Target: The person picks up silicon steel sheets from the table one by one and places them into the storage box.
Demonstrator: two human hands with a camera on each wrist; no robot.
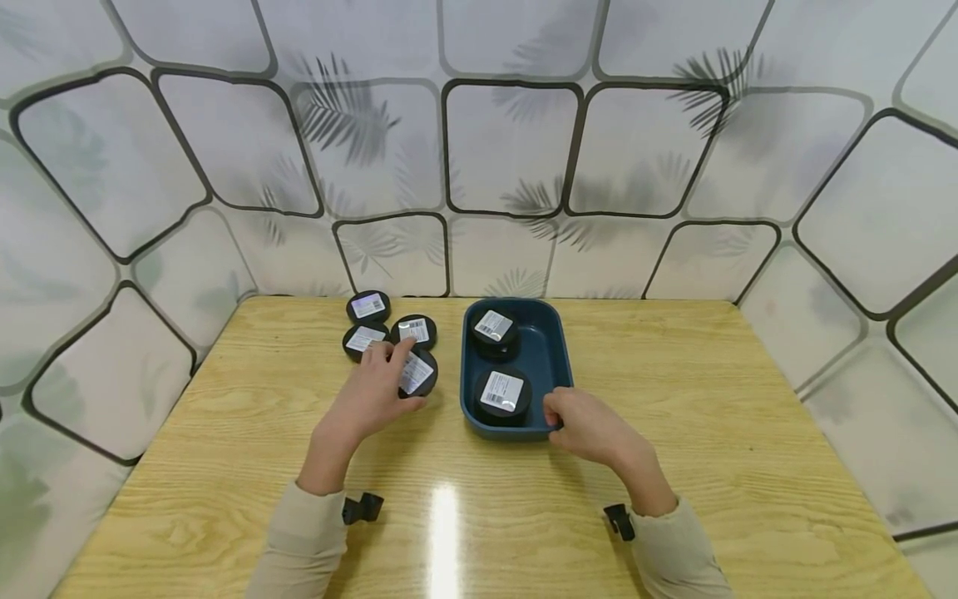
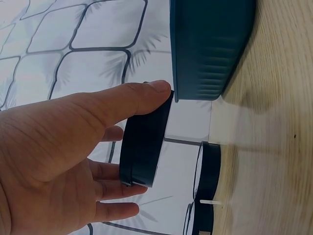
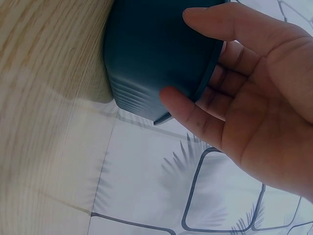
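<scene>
My left hand (image 1: 368, 398) holds a flat round black container (image 1: 419, 374) with a white barcode label. In the left wrist view, thumb and fingers grip this black container (image 2: 144, 144) by its side, tilted and raised off the table. Three similar black containers (image 1: 368, 307) lie just beyond it, labels up. At the near right corner of a dark blue rectangular bin (image 1: 539, 358), my right hand (image 1: 595, 426) grips the rim, thumb outside the wall and several fingers behind the edge. Inside the bin are labelled black containers at the far left (image 1: 494, 325) and near left (image 1: 502, 393).
The wooden table (image 1: 674, 366) runs back to a patterned curtain (image 1: 516, 150) that also rises at both sides. Light glares off the table's near middle. Black clips (image 1: 362, 507) sit at both sleeve cuffs.
</scene>
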